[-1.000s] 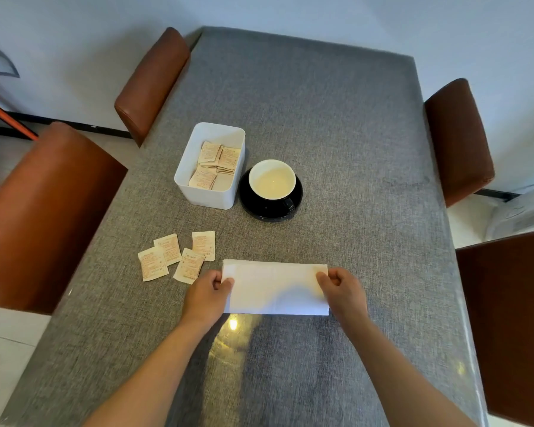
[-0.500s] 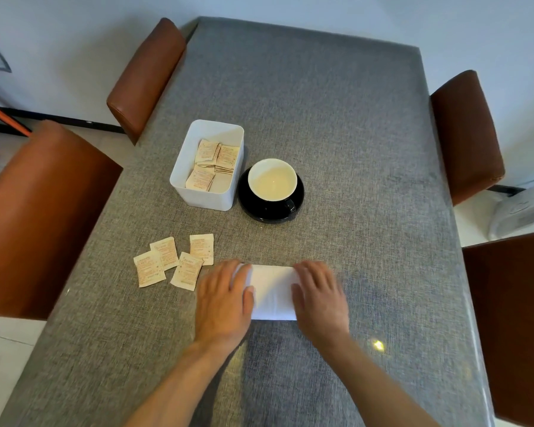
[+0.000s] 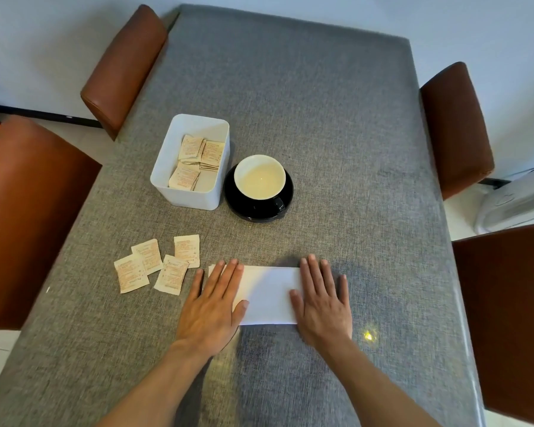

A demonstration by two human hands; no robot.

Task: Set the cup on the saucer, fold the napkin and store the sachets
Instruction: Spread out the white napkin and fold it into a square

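Note:
A white napkin [image 3: 267, 294] lies folded into a flat strip near the table's front. My left hand [image 3: 211, 306] rests flat on its left end with fingers spread. My right hand [image 3: 322, 303] presses flat on its right end. Neither hand grips anything. A white cup [image 3: 259, 177] stands on a black saucer [image 3: 238, 204] behind the napkin. Several beige sachets [image 3: 156, 265] lie loose on the table left of my left hand. More sachets [image 3: 198, 161] sit inside a white box [image 3: 185, 195] left of the saucer.
The grey cloth-covered table [image 3: 336, 134] stretches away behind the cup. Brown chairs stand at the left [image 3: 28, 211], far left [image 3: 121, 66], far right [image 3: 453, 127] and right [image 3: 512, 318] edges.
A second ago my hands pinched the ends of the napkin strip. They then laid flat near its middle and have now slid apart toward its ends, baring more of the napkin.

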